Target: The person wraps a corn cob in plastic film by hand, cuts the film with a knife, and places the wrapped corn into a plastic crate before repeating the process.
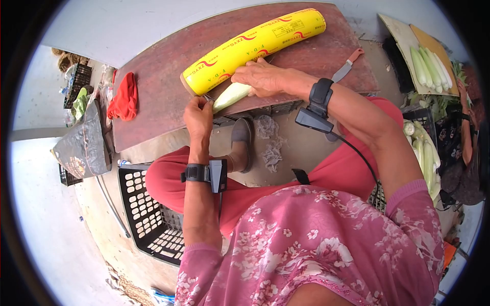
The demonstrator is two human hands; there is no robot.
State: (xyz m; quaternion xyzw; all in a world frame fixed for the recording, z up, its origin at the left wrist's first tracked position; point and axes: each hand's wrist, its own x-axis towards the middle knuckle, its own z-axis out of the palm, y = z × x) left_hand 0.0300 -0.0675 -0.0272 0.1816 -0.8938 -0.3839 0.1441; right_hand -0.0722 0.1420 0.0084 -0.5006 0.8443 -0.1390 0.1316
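Note:
A pale green, tapered vegetable (pixel 232 98) lies at the near edge of the red-brown table, just in front of a yellow printed wrap roll (pixel 255 48). My left hand (pixel 199 115) is closed in a pinch at the vegetable's left tip. A small dark piece shows near those fingers, too small to name. Over the right end of the vegetable, my right hand (pixel 258 77) is closed with its fingers bent, close against the roll. That end is hidden under the hand.
A knife (pixel 348 65) with a reddish handle lies on the table (pixel 153 97), and a red cloth (pixel 124 98) sits at its left. A black crate (pixel 148 214) stands by my left leg. More pale vegetables (pixel 431 69) lie on a board at right, near another person's arm (pixel 465 132).

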